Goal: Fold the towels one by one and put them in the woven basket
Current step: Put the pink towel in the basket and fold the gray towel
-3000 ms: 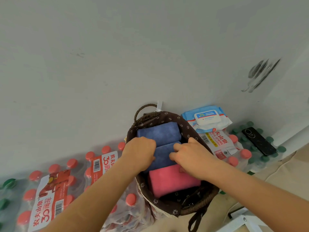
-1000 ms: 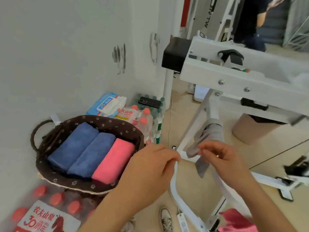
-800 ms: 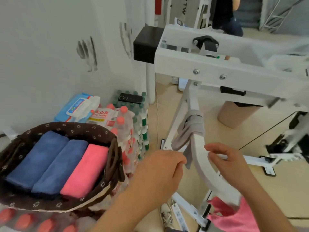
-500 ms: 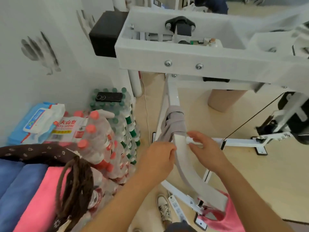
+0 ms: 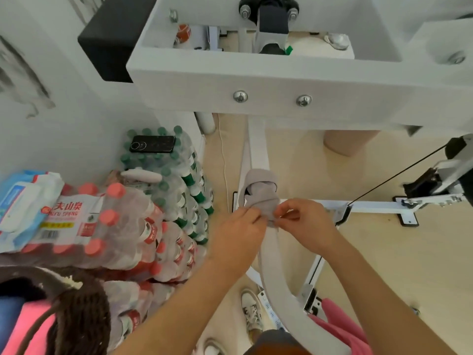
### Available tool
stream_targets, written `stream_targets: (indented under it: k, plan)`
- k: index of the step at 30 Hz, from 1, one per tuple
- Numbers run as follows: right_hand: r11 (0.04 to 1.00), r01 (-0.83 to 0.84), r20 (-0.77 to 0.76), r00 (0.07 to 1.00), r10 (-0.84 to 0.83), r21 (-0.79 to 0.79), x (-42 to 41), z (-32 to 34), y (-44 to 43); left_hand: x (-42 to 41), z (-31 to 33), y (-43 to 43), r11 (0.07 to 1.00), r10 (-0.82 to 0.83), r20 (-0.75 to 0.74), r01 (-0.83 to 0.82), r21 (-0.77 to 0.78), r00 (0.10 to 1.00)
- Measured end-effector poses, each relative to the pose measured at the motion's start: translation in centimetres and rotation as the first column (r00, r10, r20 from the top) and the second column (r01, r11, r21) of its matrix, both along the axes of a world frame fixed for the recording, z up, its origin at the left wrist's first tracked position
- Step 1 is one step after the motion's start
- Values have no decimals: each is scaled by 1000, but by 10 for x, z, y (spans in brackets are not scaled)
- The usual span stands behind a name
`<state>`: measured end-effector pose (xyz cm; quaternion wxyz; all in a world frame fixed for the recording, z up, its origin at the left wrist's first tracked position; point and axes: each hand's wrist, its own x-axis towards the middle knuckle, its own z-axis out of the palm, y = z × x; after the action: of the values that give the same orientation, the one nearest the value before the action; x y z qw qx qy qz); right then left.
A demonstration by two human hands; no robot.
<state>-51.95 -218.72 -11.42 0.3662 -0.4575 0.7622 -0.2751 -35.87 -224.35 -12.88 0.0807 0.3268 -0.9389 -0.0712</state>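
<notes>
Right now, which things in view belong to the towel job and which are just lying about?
Job: grey towel on the white frame, pinched by left hand and right hand; woven basket with a pink towel inside; second pink towel at lower right.
Lying about: phone on green-capped bottles; red-capped bottle pack; wipes pack; shoe.

Left of the grey towel (image 5: 261,199), stacked bottle packs (image 5: 176,206) stand between it and the woven basket (image 5: 84,303). A thick white beam (image 5: 281,80) overhangs above it. To its right, bare floor (image 5: 384,252) lies open, crossed by a black cable (image 5: 398,175).
</notes>
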Motion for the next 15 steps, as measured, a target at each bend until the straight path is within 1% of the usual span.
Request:
stream_targets:
  k: [3, 6, 8, 11, 12, 15]
  plan:
    - [998, -56, -38, 998, 57, 27, -5, 4, -5, -6, 7, -2, 998, -47, 42, 48, -33, 998]
    - [971, -210, -54, 975, 217, 112, -10, 14, -6, -13, 12, -5, 998, -47, 22, 48, -43, 999]
    - [944, -286, -122, 944, 307, 165, -9, 15, -6, -15, 9, -9, 999, -37, 15, 37, -27, 999]
    - [957, -268, -235, 929, 287, 110, -1, 9, -2, -11, 2, -12, 999, -45, 36, 44, 22, 998]
    - [963, -259, -235, 934, 271, 79, 2, 6, -1, -8, 0, -11, 998, -54, 54, 52, 29, 997]
    - [972, -232, -147, 961, 235, 40, -1, 0, -1, -3, -1, -10, 997, -81, 110, 79, 17, 991]
